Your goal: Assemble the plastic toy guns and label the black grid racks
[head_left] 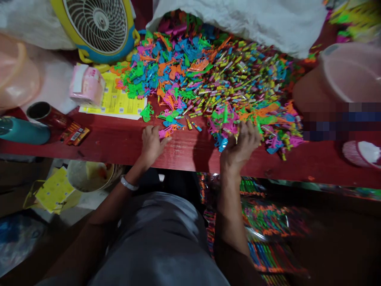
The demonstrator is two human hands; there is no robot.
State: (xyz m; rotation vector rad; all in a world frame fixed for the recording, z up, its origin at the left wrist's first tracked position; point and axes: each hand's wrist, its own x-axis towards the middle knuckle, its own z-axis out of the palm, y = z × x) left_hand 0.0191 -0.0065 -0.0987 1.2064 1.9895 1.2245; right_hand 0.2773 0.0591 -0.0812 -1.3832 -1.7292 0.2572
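Note:
A heap of small bright plastic pieces (166,67) in green, blue, orange and pink covers the red table (184,149). Beside it, and partly mixed in, are many short printed tubes (238,75), mostly yellow. My left hand (151,145) rests at the table's near side, thumb apart from the fingers, next to a pink and orange plastic piece (168,131); nothing shows in its grip. At the near edge of the heap, my right hand (242,145) has its fingers curled down among pink and green pieces. What its fingertips pinch is hidden and slightly blurred.
A yellow and blue fan (101,24) stands at the back left, near a pink packet (87,85) on yellow printed sheets (125,103). A teal bottle (25,130) lies far left. A pinkish tub (315,87) stands right. Packed bundles (264,218) sit below the table edge.

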